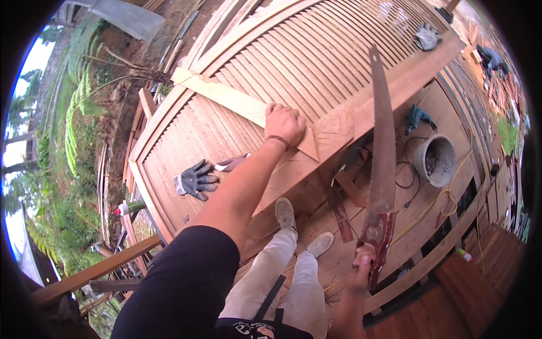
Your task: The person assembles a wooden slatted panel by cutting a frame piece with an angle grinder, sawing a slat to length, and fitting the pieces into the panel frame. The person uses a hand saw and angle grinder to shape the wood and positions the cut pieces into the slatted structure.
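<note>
My left hand (285, 124) is closed over a pale wooden board (226, 97), near the board's closer end. The board lies slanting across a large slatted wooden panel (316, 51), and its near end rests on the panel's wide frame rail. In my right hand (366, 257) is a handsaw (383, 141), gripped by its worn reddish handle. Its long brown blade points up and away, to the right of the board and apart from it. A grey-black work glove (197, 179) lies on the slats left of my forearm.
Another grey glove (427, 37) lies at the panel's far right. On the plank floor stand a bucket (435, 160) and a blue power drill (419, 118), with cords and a yellow cable nearby. Someone bends over (492, 59) by scattered wood at far right. Plants grow on the left.
</note>
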Motion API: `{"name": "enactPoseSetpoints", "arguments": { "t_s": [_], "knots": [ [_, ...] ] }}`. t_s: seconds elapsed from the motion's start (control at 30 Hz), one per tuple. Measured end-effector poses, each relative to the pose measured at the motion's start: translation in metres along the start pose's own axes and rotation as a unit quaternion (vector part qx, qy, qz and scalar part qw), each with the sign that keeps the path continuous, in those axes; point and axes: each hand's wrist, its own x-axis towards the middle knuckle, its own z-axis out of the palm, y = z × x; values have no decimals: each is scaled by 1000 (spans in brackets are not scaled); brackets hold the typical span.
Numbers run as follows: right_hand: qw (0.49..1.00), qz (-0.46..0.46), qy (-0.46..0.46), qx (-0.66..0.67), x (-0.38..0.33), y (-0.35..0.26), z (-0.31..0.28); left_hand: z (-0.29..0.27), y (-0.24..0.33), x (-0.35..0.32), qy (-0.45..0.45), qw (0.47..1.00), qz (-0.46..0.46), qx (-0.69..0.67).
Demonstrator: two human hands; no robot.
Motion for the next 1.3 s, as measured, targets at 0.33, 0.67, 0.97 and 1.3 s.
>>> {"name": "enactPoseSetpoints", "arguments": {
  "t_s": [0.33, 0.67, 0.97, 1.3],
  "knots": [
    [961, 132, 128, -209, -65, -34, -38, -12, -6, 2, -63, 994, -61, -64],
    [924, 41, 208, -318, -99, -52, 3, -15, -135, 49, 101, 697, -685, -188],
    [948, 36, 166, -267, -99, -75, 17, -20, -162, 39, 78, 729, -522, -436],
    [960, 26, 113, -255, -79, -66, 13, -63, -9, -104, -85, 970, -141, -181]
  ]
}}
